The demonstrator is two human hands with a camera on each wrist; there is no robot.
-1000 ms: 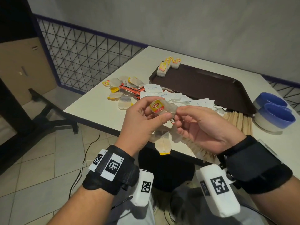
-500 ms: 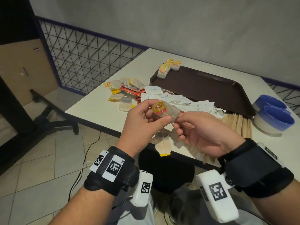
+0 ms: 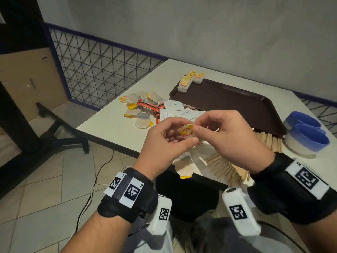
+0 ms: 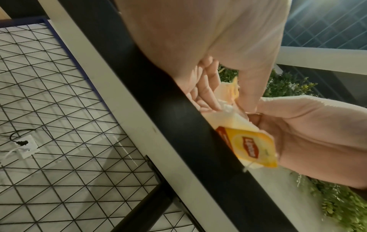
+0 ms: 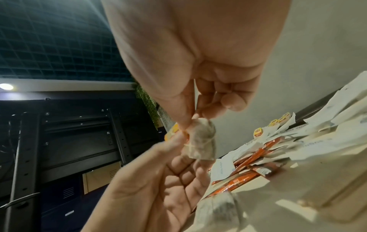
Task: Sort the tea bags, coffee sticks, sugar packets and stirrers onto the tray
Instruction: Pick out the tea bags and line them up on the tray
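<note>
Both hands are up in front of the table's near edge, and the left hand [image 3: 165,143] pinches a tea bag [image 5: 202,139] by its yellow tag [image 3: 186,130] between thumb and fingers while the right hand [image 3: 231,136] nips the same bag's top with thumb and forefinger, string trailing between them. Another tea bag [image 3: 185,168] hangs over the table edge just below the hands, beside a fan of wooden stirrers [image 3: 223,166]. On the table [image 3: 109,125] loose tea bags, orange coffee sticks [image 3: 151,106] and white sugar packets [image 3: 173,106] lie heaped beside the brown tray [image 3: 228,99], whose far left corner holds a row of tea bags [image 3: 190,80], with two blue bowls [image 3: 308,133] off right.
</note>
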